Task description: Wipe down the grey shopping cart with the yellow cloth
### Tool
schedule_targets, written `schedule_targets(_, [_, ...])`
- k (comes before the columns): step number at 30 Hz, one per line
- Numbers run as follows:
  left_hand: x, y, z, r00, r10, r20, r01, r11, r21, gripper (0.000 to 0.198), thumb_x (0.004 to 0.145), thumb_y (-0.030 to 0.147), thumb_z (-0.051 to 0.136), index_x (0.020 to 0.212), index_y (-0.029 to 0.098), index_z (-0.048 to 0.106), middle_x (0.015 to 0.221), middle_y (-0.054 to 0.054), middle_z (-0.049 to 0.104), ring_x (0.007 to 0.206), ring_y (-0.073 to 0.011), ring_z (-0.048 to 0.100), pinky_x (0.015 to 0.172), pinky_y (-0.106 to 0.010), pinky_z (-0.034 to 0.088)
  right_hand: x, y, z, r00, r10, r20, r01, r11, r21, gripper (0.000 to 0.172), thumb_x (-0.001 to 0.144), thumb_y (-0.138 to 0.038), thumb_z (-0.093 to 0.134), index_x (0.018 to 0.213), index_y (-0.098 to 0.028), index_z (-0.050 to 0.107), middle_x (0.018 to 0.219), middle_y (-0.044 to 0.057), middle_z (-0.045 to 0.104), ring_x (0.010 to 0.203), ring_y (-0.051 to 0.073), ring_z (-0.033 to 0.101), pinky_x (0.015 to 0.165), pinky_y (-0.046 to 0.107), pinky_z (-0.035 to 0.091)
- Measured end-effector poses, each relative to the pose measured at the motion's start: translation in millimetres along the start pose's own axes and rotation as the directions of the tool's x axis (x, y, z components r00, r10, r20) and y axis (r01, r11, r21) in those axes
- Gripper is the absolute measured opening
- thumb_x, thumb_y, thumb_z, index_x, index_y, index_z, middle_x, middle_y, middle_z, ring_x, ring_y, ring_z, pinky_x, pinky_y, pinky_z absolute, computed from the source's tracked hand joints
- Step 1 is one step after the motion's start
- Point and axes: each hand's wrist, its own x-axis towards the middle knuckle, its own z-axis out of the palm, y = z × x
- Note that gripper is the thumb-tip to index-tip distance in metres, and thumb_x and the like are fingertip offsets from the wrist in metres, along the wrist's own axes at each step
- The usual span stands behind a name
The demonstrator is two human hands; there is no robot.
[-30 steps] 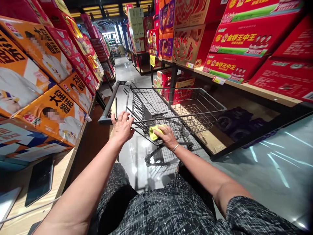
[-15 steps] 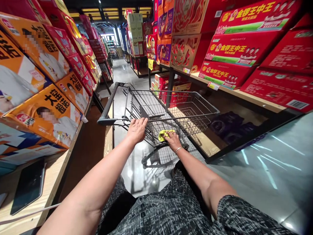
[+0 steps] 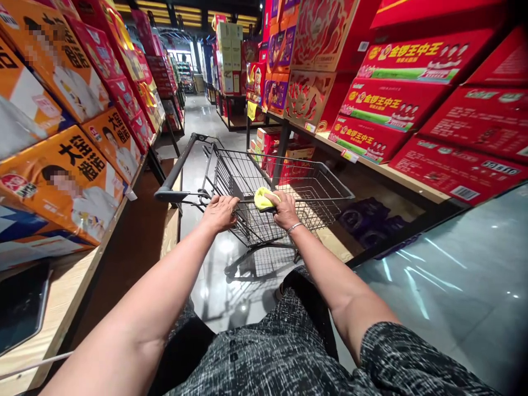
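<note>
The left hand (image 3: 220,212) has its grip clamped on the near top rail of the dark wire shopping cart (image 3: 313,192), which lies tipped on its side on the glossy aisle floor. Just to its right, the right hand (image 3: 284,210) presses a crumpled yellow cloth (image 3: 263,198) against the same rail, fingers closed over it. Orange boxes (image 3: 61,181) fill the left shelf, red boxes (image 3: 383,107) the right.
</note>
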Motion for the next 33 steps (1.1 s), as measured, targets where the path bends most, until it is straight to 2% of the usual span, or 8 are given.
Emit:
schedule_targets(4, [-2.7, -24.2, 7.4, 0.998, -0.024, -0.057, 0.025, 0.999, 0.021, 0.038, 0.092, 0.036, 0.057, 0.127, 0.02, 0.057, 0.118, -0.009, 0.065, 0.114, -0.027, 0.058, 0.106, -0.04, 0.035, 3.0, -8.2, 2.7, 0.997, 0.046, 0.058, -0.047, 0.999, 0.02, 0.076, 0.069, -0.002, 0.055, 0.139, -0.03, 0.059, 0.135, 0.007, 0.053, 0.112, 0.025, 0.044, 0.101, 0.039, 0.03])
schedule_targets(8, [-15.8, -50.0, 14.8, 0.992, -0.072, -0.1, 0.076, 0.996, 0.037, 0.031, 0.096, 0.041, 0.051, 0.117, 0.021, 0.06, 0.114, -0.008, 0.069, 0.11, -0.027, 0.06, 0.104, -0.04, 0.035, 7.3, -45.2, 7.6, 0.992, 0.047, 0.113, -0.05, 0.999, 0.019, 0.076, 0.07, -0.003, 0.056, 0.14, -0.031, 0.058, 0.137, 0.007, 0.051, 0.113, 0.026, 0.042, 0.102, 0.04, 0.029])
schedule_targets(16, [-53.5, -99.6, 4.1, 0.98, -0.192, -0.059, 0.196, 0.977, 0.078, 0.048, 0.098, 0.06, 0.033, 0.088, 0.021, 0.06, 0.094, -0.009, 0.071, 0.096, -0.0311, 0.063, 0.096, -0.046, 0.033, 15.4, -99.0, 7.3, 0.972, -0.036, 0.233, 0.037, 0.999, -0.003, 0.07, 0.077, -0.009, 0.058, 0.142, -0.036, 0.053, 0.139, 0.004, 0.052, 0.112, 0.025, 0.046, 0.098, 0.04, 0.034])
schedule_targets(19, [-63.7, -117.1, 1.1, 0.978, -0.206, -0.005, 0.206, 0.976, 0.067, 0.049, 0.095, 0.062, 0.032, 0.084, 0.021, 0.058, 0.092, -0.011, 0.071, 0.094, -0.0331, 0.063, 0.093, -0.047, 0.034, 11.6, -82.2, 0.0, 0.965, 0.019, 0.263, -0.014, 1.0, -0.022, 0.065, 0.078, -0.01, 0.056, 0.138, -0.034, 0.056, 0.133, 0.005, 0.056, 0.108, 0.025, 0.05, 0.093, 0.038, 0.038])
schedule_targets(24, [-77.0, -139.9, 6.4, 0.963, -0.271, 0.012, 0.27, 0.962, 0.035, 0.054, 0.088, 0.067, 0.041, 0.091, 0.019, 0.063, 0.097, -0.014, 0.069, 0.1, -0.0362, 0.062, 0.098, -0.048, 0.034, -3.5, -13.2, -20.8, 0.951, 0.12, 0.284, -0.103, 0.992, -0.074, 0.059, 0.078, -0.011, 0.055, 0.134, -0.031, 0.06, 0.127, 0.005, 0.061, 0.109, 0.025, 0.053, 0.092, 0.038, 0.041])
schedule_targets(28, [-84.6, -136.6, 10.3, 0.958, -0.288, -0.005, 0.288, 0.956, 0.058, 0.062, 0.08, 0.068, 0.054, 0.111, 0.016, 0.066, 0.113, -0.017, 0.067, 0.113, -0.0382, 0.057, 0.107, -0.052, 0.03, -18.5, 31.2, -30.3, 0.943, 0.253, 0.216, -0.228, 0.964, -0.135, 0.06, 0.074, -0.009, 0.055, 0.13, -0.03, 0.063, 0.125, 0.007, 0.062, 0.105, 0.025, 0.055, 0.086, 0.038, 0.043])
schedule_targets(30, [-85.0, -123.4, 11.0, 0.964, -0.266, -0.016, 0.266, 0.964, 0.008, 0.064, 0.081, 0.063, 0.057, 0.126, 0.018, 0.062, 0.127, -0.017, 0.063, 0.124, -0.0386, 0.051, 0.113, -0.059, 0.02, -25.4, 32.8, -23.7, 0.949, 0.295, 0.11, -0.28, 0.95, -0.137, 0.06, 0.072, -0.007, 0.054, 0.126, -0.028, 0.066, 0.121, 0.008, 0.063, 0.103, 0.026, 0.054, 0.086, 0.039, 0.042])
schedule_targets(33, [-78.9, -93.9, 12.7, 0.973, -0.231, -0.018, 0.229, 0.97, -0.086, 0.066, 0.083, 0.054, 0.06, 0.142, 0.026, 0.052, 0.142, -0.013, 0.056, 0.135, -0.0365, 0.042, 0.116, -0.067, 0.002, -30.1, 4.2, -0.4, 0.966, 0.256, -0.031, -0.258, 0.957, -0.13, 0.067, 0.067, -0.005, 0.054, 0.13, -0.027, 0.064, 0.126, 0.011, 0.059, 0.107, 0.028, 0.05, 0.09, 0.042, 0.041])
